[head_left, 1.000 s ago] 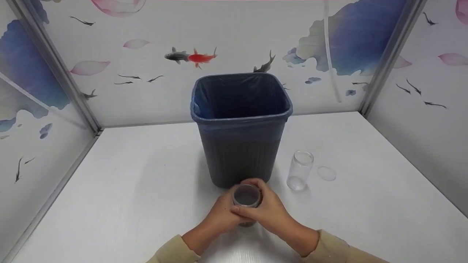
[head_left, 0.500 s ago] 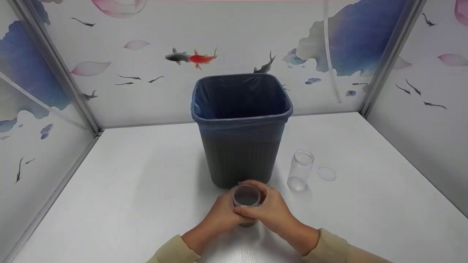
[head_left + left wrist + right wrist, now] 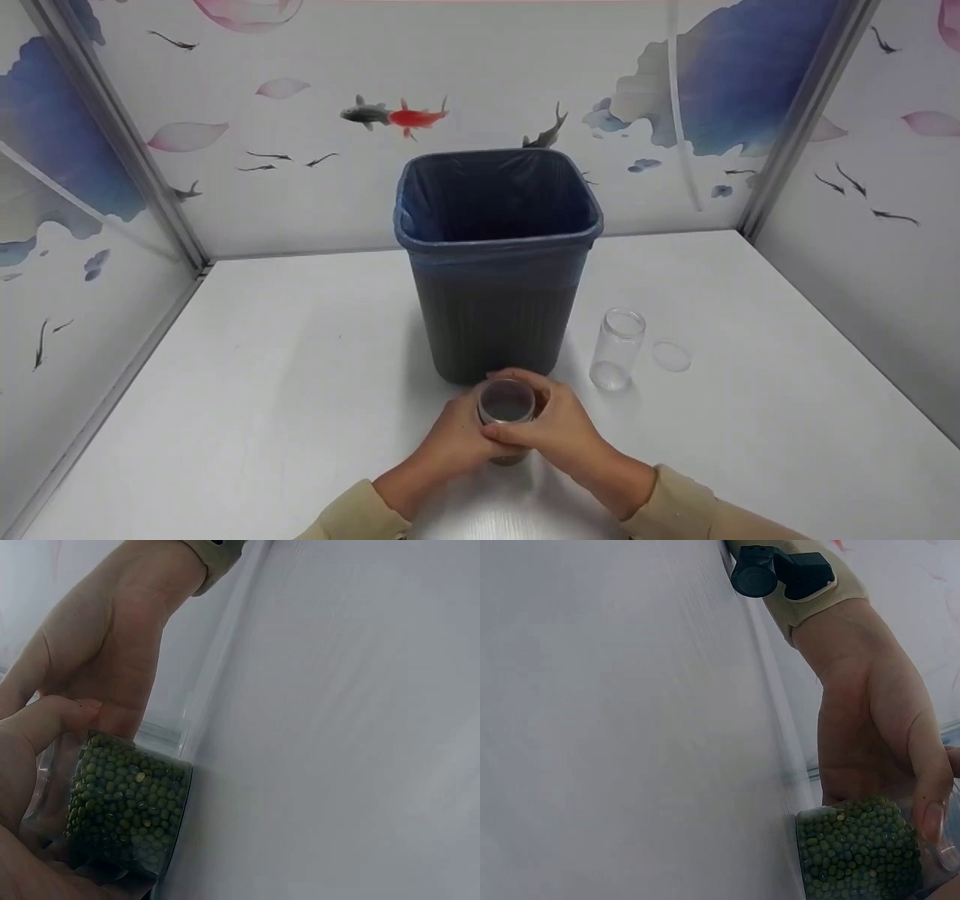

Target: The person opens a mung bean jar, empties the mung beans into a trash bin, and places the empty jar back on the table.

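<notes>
My two hands hold a clear jar [image 3: 506, 401] upright at the front of the bin. Green mung beans [image 3: 127, 802] fill its lower part, and the upper part is see-through. My left hand [image 3: 459, 433] wraps the jar's left side. From the right, my right hand [image 3: 561, 429] curls round it, with the thumb across the near side just below the rim. In the right wrist view the jar's base is right at the white table [image 3: 652, 765]. Fingers on the far side are partly hidden.
A dark bin [image 3: 491, 322] with a blue liner [image 3: 499, 253] stands just beyond the hands. To its right are an empty clear jar [image 3: 616, 351], upright and uncovered, and a clear round lid [image 3: 671, 357] lying flat. Printed wall panels [image 3: 300, 195] border the table at the back and sides.
</notes>
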`<state>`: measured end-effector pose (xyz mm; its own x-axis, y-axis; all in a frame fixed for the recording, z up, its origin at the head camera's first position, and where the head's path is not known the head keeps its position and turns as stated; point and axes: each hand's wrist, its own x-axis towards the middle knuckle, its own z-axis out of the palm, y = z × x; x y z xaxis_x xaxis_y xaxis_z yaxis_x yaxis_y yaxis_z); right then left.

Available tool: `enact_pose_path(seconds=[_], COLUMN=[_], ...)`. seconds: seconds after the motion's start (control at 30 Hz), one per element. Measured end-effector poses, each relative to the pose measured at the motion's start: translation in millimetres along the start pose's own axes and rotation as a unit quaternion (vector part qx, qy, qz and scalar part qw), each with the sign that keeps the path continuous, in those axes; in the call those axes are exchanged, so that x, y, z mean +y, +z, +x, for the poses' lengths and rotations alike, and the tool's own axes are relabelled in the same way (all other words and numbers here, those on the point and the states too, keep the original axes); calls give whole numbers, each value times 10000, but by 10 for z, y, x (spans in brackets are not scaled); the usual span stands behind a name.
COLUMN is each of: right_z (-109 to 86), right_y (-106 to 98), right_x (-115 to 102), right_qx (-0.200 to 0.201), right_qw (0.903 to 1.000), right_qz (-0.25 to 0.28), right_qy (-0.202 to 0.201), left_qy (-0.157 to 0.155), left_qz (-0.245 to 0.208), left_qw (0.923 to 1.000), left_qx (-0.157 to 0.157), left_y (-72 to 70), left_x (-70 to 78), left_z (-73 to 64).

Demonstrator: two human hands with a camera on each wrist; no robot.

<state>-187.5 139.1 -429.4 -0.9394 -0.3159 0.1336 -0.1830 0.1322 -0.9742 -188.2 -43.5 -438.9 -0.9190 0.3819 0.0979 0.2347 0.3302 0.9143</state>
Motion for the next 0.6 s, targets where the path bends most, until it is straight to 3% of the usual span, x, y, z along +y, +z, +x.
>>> enact_pose_path(seconds=[0.6], right_z=[22], right_y=[-27], right_x=[24], right_qx=[-180], right_qw=[9997], right_qz=[98], right_qy=[-105], left_qy=[183], left_qz=[-72], left_qw=[9998], left_qx=[33], left_y=[-11], left_x=[25], left_z=[-25])
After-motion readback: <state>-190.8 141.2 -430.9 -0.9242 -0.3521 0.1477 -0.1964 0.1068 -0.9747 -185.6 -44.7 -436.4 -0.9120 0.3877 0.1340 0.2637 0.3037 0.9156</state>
